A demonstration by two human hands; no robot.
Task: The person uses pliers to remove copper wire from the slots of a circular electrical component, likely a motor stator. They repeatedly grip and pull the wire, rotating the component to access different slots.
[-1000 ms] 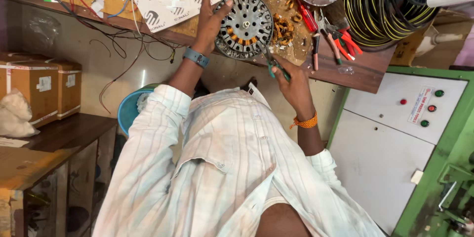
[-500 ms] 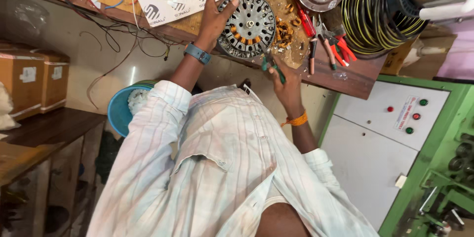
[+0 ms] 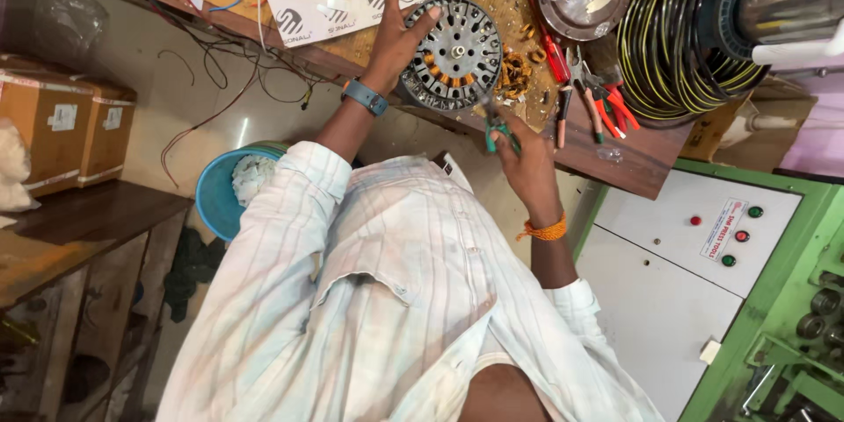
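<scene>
The round grey motor stator [image 3: 457, 54] lies on the wooden workbench [image 3: 633, 163], propped against my left hand [image 3: 400, 31], whose spread fingers grip its rim at nine o'clock. Copper windings show in only part of its slots, at about seven o'clock; the remaining slots look bare, so I judge the stripping well along but unfinished. My right hand [image 3: 527, 167] is clenched around green-handled pliers [image 3: 497, 127] whose nose meets the rim at five o'clock. Pulled copper scraps [image 3: 519, 70] sit at three o'clock, red-handled tools [image 3: 607, 105] beyond, and a coil of cable [image 3: 677, 35] further right.
</scene>
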